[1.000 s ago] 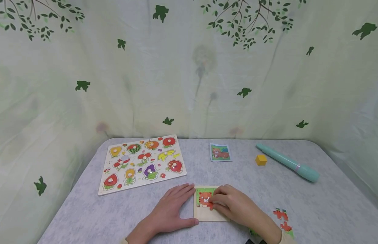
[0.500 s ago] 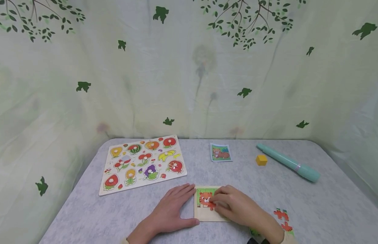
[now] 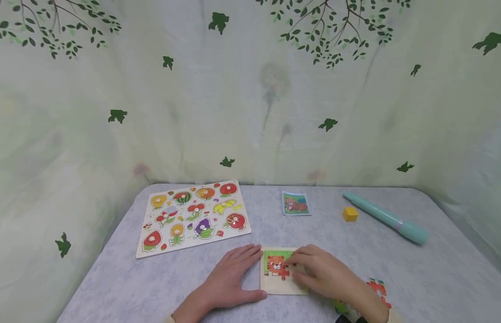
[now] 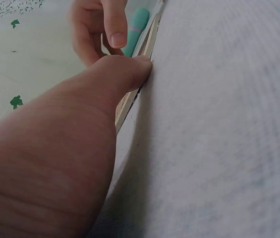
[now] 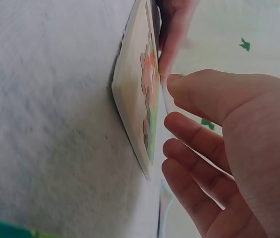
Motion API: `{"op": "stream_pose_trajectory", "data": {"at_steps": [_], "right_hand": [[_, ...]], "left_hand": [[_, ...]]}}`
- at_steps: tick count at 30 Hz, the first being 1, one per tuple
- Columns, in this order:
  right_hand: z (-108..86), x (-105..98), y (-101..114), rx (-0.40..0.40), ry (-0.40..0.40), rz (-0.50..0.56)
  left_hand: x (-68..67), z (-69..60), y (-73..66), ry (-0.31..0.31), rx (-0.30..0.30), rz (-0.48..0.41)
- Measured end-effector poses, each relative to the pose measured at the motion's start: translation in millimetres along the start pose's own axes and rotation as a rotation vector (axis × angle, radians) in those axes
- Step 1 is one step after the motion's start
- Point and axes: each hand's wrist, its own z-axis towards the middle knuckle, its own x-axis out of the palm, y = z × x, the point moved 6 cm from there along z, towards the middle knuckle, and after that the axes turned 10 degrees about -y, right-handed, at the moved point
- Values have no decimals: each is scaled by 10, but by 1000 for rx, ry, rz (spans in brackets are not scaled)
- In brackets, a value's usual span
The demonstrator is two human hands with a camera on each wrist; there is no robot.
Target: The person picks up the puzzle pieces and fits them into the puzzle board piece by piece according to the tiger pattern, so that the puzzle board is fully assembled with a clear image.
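One tiger puzzle (image 3: 278,288), near centre of the worktop (image 3: 234,251). Left hand (image 3: 231,279), fingers straight, touches its left edge; right hand (image 3: 324,272) over its right side, grip relaxed, apparently empty. Advisable: brace left, press pieces level. Loose pieces (image 3: 380,288) near right, partly masked by the right forearm (image 3: 365,298). Fruit board (image 3: 195,215) farther left, apart.
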Motion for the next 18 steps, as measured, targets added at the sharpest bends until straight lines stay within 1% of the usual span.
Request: {"op": "stream_pose_trajectory", "data": {"at_steps": [5, 12, 18], "right_hand": [[-55, -67, -43, 0, -23, -33], [-143, -135, -91, -19, -49, -28], [-204, -181, -151, 27, -31, -29]], "left_hand": [[11, 1, -9, 7, 0, 1], [12, 12, -4, 12, -6, 4], [16, 12, -3, 5, -2, 9]]}}
